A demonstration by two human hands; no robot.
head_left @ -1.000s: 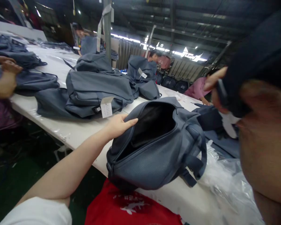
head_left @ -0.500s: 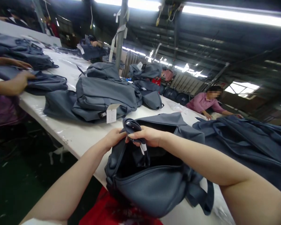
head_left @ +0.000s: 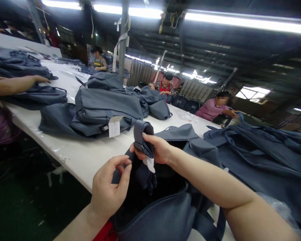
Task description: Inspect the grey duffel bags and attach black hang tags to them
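Observation:
A dark blue-grey bag (head_left: 160, 207) lies unzipped in front of me, its mouth gaping upward and its inside dark. Above the opening, my right hand (head_left: 158, 147) grips a coiled webbing strap (head_left: 143, 134) with a buckle on it. A white tag (head_left: 149, 164) hangs below the coil. My left hand (head_left: 110, 187) is at the left side of the bag's mouth, fingers curled and thumb close to the index fingertip. Whether anything is pinched between them I cannot make out.
More blue-grey bags (head_left: 107, 107) lie ahead on the white table (head_left: 90, 150), one with a paper label (head_left: 114, 129). A bag pile (head_left: 261, 150) is at right. At left, a co-worker's arm (head_left: 17, 83) reaches over bags; other people work farther back.
My right hand has raised the coiled strap, so more of it shows. My left hand has come away from the strap, back toward me. The view has shifted slightly.

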